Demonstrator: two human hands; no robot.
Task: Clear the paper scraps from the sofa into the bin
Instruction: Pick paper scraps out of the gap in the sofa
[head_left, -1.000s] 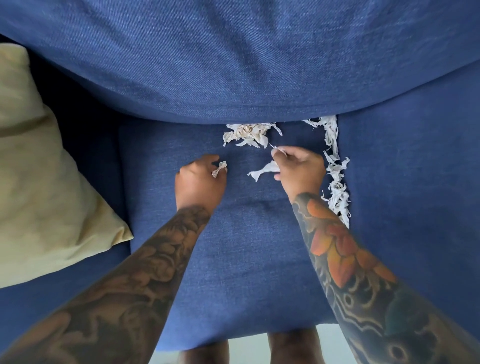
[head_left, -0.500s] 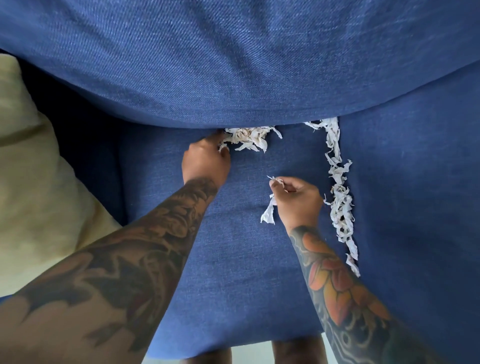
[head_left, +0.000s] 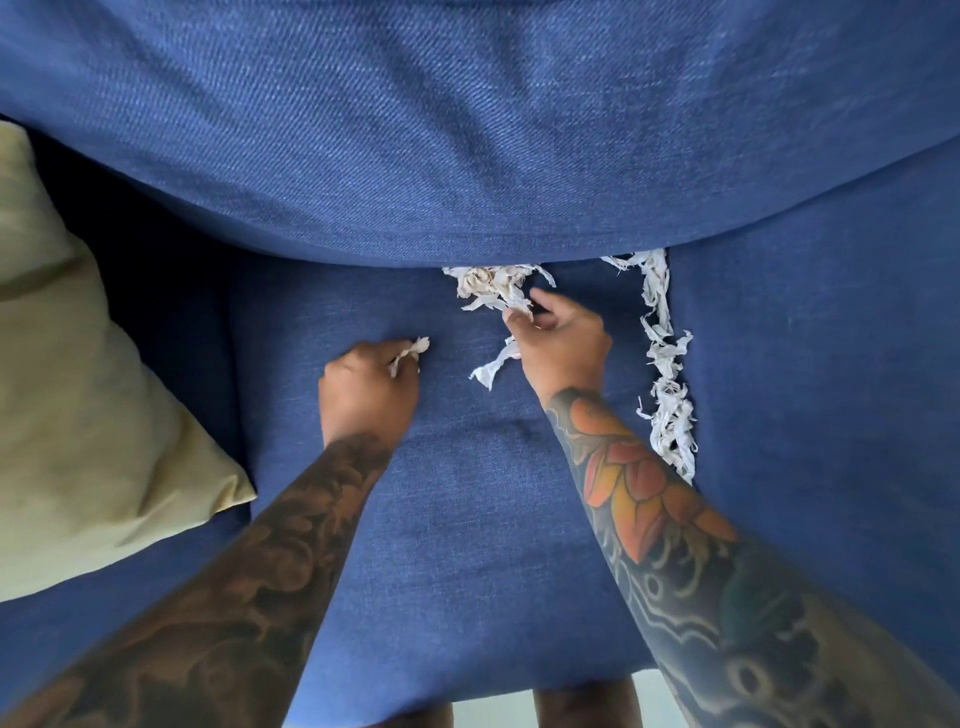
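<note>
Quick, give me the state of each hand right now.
Left hand: closed on a small paper scrap.
Right hand: closed on a long paper strip, fingers reaching into the scrap pile.

The sofa (head_left: 467, 519) is deep blue with a fine woven twill texture. The paper scraps (head_left: 667, 364) are off-white to pale beige. At the left of the frame lies a pale yellow-green cushion (head_left: 78, 415). The left forearm (head_left: 249, 597) bears dark monochrome tattoos; the right forearm (head_left: 675, 545) an orange-red flower over dark teal.
</note>
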